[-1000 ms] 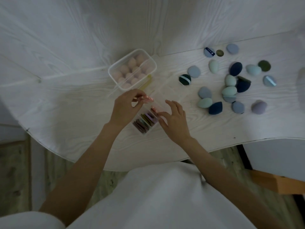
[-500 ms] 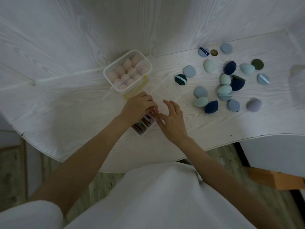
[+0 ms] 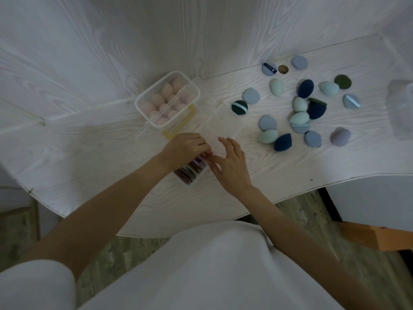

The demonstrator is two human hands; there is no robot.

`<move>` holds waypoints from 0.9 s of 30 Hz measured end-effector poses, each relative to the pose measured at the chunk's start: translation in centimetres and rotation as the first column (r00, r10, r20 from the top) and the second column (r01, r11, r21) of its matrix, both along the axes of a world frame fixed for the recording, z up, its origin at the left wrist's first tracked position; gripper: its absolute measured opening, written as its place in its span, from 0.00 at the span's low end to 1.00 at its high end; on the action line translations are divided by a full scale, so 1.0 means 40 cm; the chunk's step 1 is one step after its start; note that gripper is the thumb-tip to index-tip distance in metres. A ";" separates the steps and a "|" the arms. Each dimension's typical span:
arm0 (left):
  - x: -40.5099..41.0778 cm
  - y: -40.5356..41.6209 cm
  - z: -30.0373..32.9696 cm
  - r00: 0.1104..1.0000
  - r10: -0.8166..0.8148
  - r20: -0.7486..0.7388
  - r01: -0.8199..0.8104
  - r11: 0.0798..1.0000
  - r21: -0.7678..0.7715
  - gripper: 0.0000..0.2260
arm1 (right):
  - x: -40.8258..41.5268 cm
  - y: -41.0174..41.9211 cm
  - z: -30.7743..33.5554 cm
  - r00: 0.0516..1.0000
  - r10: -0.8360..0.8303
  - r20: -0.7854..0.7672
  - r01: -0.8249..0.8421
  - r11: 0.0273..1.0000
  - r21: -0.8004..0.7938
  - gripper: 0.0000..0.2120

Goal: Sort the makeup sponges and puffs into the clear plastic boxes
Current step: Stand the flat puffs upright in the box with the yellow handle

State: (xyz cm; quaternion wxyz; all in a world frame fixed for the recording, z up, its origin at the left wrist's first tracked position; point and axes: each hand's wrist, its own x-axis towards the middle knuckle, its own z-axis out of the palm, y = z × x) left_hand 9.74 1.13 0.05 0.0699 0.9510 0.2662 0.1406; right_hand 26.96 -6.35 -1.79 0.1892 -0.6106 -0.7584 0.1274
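Head view: our left hand (image 3: 184, 147) curled on a pink puff (image 3: 206, 153); right hand (image 3: 231, 165) open. Best pressed flat into the box (image 3: 190, 172).

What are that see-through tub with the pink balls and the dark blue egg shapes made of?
The tub looks like clear, glossy hard plastic: its contents show through the walls. The dark blue eggs look like soft matte foam with no shine, though softness can't be confirmed by sight.

Person wears white short-sleeved top (image 3: 201, 271); left sleeve (image 3: 33, 285) ends above elbow. Forearms bare, no rings or watch visible.
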 end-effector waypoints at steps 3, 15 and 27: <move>0.003 -0.006 -0.007 0.989 0.109 -0.099 -0.117 0.990 -0.083 0.06 | -0.001 0.001 0.003 1.000 -0.006 0.007 0.006 1.000 -0.006 0.14; 0.023 0.014 0.023 0.965 -0.022 -0.260 -0.048 0.964 -0.262 0.10 | 0.003 0.003 -0.002 1.000 0.016 0.017 -0.016 0.999 -0.030 0.15; 0.033 -0.029 0.032 0.969 0.248 -0.013 -0.248 0.965 -0.079 0.13 | 0.103 0.025 0.056 0.986 0.049 -0.156 -0.057 0.997 -0.046 0.14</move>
